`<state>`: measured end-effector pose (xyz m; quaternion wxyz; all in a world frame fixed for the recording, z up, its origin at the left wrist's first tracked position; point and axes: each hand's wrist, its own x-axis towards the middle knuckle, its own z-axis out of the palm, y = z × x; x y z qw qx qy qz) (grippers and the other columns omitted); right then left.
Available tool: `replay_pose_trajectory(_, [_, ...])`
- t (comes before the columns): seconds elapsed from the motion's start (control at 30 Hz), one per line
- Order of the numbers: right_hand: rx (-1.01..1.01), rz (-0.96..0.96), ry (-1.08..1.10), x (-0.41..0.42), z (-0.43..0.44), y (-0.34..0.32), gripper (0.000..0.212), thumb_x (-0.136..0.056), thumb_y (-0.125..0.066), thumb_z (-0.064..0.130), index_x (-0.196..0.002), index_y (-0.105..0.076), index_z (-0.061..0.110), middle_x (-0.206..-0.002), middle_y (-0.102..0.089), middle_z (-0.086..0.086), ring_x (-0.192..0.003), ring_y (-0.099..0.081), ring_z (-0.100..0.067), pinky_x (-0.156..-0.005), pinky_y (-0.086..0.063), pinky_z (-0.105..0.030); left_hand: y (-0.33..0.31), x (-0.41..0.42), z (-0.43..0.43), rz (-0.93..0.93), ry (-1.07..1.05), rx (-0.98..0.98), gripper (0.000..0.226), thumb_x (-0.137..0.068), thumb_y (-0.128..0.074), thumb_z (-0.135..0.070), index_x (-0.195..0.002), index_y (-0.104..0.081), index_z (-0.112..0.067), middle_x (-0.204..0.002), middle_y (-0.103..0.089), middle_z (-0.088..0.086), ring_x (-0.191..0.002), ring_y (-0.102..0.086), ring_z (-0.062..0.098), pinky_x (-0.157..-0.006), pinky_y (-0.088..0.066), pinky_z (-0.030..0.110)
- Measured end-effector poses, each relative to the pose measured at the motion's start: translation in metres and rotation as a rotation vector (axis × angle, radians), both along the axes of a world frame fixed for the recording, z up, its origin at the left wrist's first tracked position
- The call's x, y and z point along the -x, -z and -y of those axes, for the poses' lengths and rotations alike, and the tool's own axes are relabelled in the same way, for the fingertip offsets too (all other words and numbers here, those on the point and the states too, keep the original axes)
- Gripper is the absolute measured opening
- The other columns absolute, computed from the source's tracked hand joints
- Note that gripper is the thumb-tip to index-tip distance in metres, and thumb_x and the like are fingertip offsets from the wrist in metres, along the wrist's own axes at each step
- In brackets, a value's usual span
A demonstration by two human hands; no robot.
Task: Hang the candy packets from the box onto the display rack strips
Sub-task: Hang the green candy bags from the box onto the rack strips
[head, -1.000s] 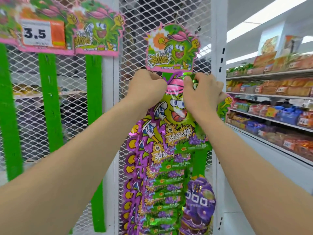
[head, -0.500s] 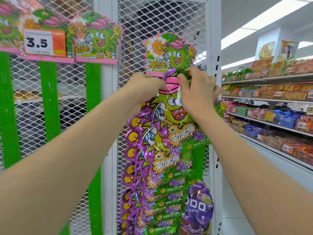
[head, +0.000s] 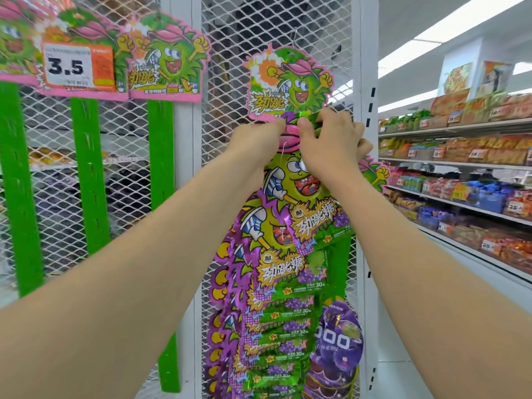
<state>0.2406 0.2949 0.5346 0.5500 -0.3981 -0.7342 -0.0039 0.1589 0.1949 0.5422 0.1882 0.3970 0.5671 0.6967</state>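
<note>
A green and purple candy packet (head: 308, 191) with a cartoon face hangs topmost on the middle display strip, right under the strip's header card (head: 288, 84). My left hand (head: 256, 142) and my right hand (head: 328, 142) both pinch the packet's top edge against the strip. Below it several more candy packets (head: 276, 306) overlap down the strip. The strip itself is mostly hidden behind them. The box is out of view.
Two bare green strips (head: 89, 174) hang on the white mesh panel (head: 259, 30) to the left, under header cards and a 3.5 price tag (head: 77, 66). A purple bag (head: 339, 344) hangs lower right. Stocked snack shelves (head: 460, 162) run along the right.
Both hands have risen with the packet's top edge, from below the header card to its lower border. The view has shifted slightly.
</note>
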Motion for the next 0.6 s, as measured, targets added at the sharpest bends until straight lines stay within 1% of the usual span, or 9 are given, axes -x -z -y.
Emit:
replay_pose_trajectory(0.07, [0.040,-0.047,-0.020,-0.001,0.000,0.001,0.032,-0.100,-0.047,0.054,-0.096,-0.055,0.023,-0.124,-0.057,-0.007,-0.124,-0.042,-0.033,-0.104,-0.030,-0.052,0.000,0.001,0.001,-0.005,-0.010,0.012,0.026,-0.101,-0.066,-0.040,-0.109,-0.053,-0.018,-0.081,-0.045,-0.006,-0.069,-0.039,0.008,-0.057,-0.031,0.025])
replay_pose_trajectory(0.2, [0.044,-0.082,-0.019,-0.004,0.001,0.005,0.034,-0.096,-0.051,0.054,-0.085,-0.058,0.023,-0.112,-0.060,-0.005,-0.118,-0.043,-0.033,-0.098,-0.032,-0.050,0.002,0.004,0.001,-0.041,-0.045,0.049,0.020,-0.098,-0.067,-0.038,-0.088,-0.062,-0.021,-0.084,-0.053,0.000,-0.076,-0.047,0.017,-0.065,-0.034,0.031])
replay_pose_trajectory(0.27, [0.040,-0.061,-0.014,-0.006,0.001,0.010,0.034,-0.096,-0.053,0.052,-0.081,-0.058,0.023,-0.107,-0.060,-0.004,-0.117,-0.043,-0.033,-0.092,-0.029,-0.048,0.004,0.009,0.000,-0.108,-0.052,0.052,0.016,-0.098,-0.066,-0.036,-0.095,-0.063,-0.021,-0.090,-0.053,0.005,-0.082,-0.047,0.018,-0.070,-0.035,0.033])
replay_pose_trajectory(0.4, [0.045,0.010,-0.011,-0.009,0.001,0.021,0.035,-0.097,-0.057,0.052,-0.093,-0.068,0.019,-0.109,-0.061,-0.003,-0.128,-0.043,-0.037,-0.095,-0.027,-0.049,0.017,0.019,-0.002,-0.346,-0.087,0.038,0.013,-0.106,-0.059,-0.030,-0.106,-0.069,-0.023,-0.084,-0.062,-0.002,-0.068,-0.047,0.013,-0.056,-0.044,0.020])
replay_pose_trajectory(0.43, [0.052,0.019,-0.020,-0.009,0.002,0.023,0.035,-0.098,-0.057,0.053,-0.097,-0.069,0.020,-0.115,-0.064,-0.004,-0.132,-0.043,-0.037,-0.099,-0.027,-0.051,0.023,0.024,-0.005,-0.403,-0.124,0.012,0.012,-0.104,-0.060,-0.032,-0.108,-0.070,-0.029,-0.091,-0.068,-0.001,-0.074,-0.052,0.013,-0.065,-0.049,0.019])
replay_pose_trajectory(0.47, [0.059,0.023,-0.030,-0.009,0.003,0.025,0.037,-0.098,-0.057,0.055,-0.100,-0.069,0.020,-0.121,-0.066,-0.005,-0.133,-0.044,-0.038,-0.102,-0.027,-0.052,0.028,0.028,-0.008,-0.469,-0.193,0.009,0.010,-0.100,-0.063,-0.038,-0.108,-0.069,-0.037,-0.102,-0.071,-0.001,-0.087,-0.057,0.017,-0.082,-0.053,0.028])
replay_pose_trajectory(0.5, [0.057,0.018,-0.032,-0.009,0.003,0.027,0.038,-0.098,-0.057,0.057,-0.102,-0.070,0.021,-0.125,-0.066,-0.004,-0.132,-0.046,-0.037,-0.104,-0.027,-0.052,0.034,0.032,-0.010,-0.557,-0.288,0.034,0.013,-0.097,-0.065,-0.043,-0.110,-0.067,-0.043,-0.112,-0.070,-0.005,-0.105,-0.057,0.021,-0.098,-0.049,0.041])
replay_pose_trajectory(0.53, [0.040,0.009,-0.017,-0.008,0.004,0.030,0.039,-0.096,-0.059,0.059,-0.105,-0.070,0.023,-0.127,-0.065,-0.004,-0.129,-0.048,-0.035,-0.105,-0.028,-0.051,0.040,0.031,-0.009,-0.664,-0.393,0.090,0.021,-0.097,-0.066,-0.044,-0.118,-0.064,-0.045,-0.119,-0.066,-0.009,-0.119,-0.051,0.024,-0.105,-0.039,0.050])
replay_pose_trajectory(0.6, [-0.053,-0.037,0.059,-0.006,0.009,0.040,0.043,-0.090,-0.066,0.060,-0.115,-0.067,0.025,-0.127,-0.059,-0.004,-0.125,-0.049,-0.031,-0.101,-0.031,-0.045,0.055,0.029,-0.005,-0.887,-0.592,0.134,0.044,-0.098,-0.069,-0.038,-0.139,-0.053,-0.040,-0.135,-0.057,-0.006,-0.131,-0.042,0.028,-0.106,-0.030,0.054])
